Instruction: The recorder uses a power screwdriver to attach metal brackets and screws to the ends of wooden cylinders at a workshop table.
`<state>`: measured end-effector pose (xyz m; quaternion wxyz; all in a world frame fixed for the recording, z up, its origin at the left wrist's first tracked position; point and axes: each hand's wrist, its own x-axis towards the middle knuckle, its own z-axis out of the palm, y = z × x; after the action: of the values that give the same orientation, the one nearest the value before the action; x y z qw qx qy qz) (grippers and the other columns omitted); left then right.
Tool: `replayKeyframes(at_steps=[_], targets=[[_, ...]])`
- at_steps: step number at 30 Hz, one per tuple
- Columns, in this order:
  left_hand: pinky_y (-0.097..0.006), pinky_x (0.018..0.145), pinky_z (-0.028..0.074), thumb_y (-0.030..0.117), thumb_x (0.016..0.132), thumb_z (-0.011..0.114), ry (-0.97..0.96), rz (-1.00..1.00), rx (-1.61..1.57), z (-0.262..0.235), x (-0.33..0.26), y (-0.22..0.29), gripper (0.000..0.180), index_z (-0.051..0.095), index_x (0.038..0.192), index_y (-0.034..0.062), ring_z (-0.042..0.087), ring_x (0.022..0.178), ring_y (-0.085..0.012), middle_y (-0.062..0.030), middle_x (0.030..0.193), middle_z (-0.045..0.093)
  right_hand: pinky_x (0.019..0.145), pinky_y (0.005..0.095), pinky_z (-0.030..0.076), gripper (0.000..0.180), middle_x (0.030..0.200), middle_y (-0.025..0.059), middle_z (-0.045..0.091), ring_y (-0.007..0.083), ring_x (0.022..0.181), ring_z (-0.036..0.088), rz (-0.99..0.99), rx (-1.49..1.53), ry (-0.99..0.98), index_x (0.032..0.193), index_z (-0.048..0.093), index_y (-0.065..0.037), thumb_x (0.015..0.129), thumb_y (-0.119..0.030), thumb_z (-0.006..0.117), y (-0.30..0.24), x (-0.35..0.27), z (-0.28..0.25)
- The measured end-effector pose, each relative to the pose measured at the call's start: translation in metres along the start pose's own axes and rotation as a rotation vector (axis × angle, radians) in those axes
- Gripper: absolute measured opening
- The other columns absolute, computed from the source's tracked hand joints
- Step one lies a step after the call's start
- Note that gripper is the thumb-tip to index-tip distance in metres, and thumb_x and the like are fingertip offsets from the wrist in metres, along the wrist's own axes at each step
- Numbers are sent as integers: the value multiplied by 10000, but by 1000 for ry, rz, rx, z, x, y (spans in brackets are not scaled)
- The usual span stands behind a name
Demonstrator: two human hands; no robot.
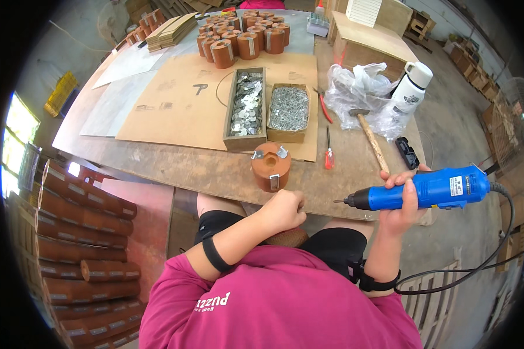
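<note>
My right hand is wrapped round a blue electric screwdriver with a black nose. Its bit points left, away from any part. Close to the table's front edge, my left hand is curled closed; whatever its fingers may hold is hidden. Just beyond that hand stands a reddish-brown cylinder with a round hole in its top and metal fittings at its rim and side. Behind it are a wooden box of flat metal pieces and a cardboard box full of screws.
To the right lie a red-handled screwdriver, red-handled pliers, a hammer, a black plastic part, plastic bags and a white bottle. Several brown cylinders stand far back. Long brown rolls are stacked at left.
</note>
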<state>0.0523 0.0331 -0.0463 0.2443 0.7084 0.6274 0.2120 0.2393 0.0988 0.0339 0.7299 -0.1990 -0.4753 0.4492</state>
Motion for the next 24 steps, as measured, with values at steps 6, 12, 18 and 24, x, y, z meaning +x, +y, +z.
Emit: replayKeyframes(at_steps=[6,12,18,24], targets=[[-229,494,456,73,798,516,-137,-107,-986,-26,-19,14,145,505,922,0,599,580,-146,-76,738,602,747,439,474,434,742,87,473,170,644,490,16,83,-88,1171,313,-18,786,-144,468,-3,4,6],[-242,522,423,106,871,481,-57,-93,-1712,-21,-36,6,79,505,930,58,540,618,-129,-37,777,552,767,424,467,449,765,72,461,164,670,477,5,283,-208,1193,297,-17,803,-182,444,-18,3,33],[-262,582,383,163,883,467,-59,-87,-2011,-23,-38,7,91,500,916,84,454,650,-126,-32,793,517,709,450,490,529,731,94,469,190,602,491,-25,351,-207,1199,262,-13,750,-191,479,-21,-6,56],[-259,575,375,176,879,474,-68,-98,-2107,-24,-38,8,88,494,870,90,449,635,-122,-34,784,517,718,447,485,556,732,82,475,189,612,498,-59,348,-284,1226,259,-54,761,-202,526,-22,-12,62]])
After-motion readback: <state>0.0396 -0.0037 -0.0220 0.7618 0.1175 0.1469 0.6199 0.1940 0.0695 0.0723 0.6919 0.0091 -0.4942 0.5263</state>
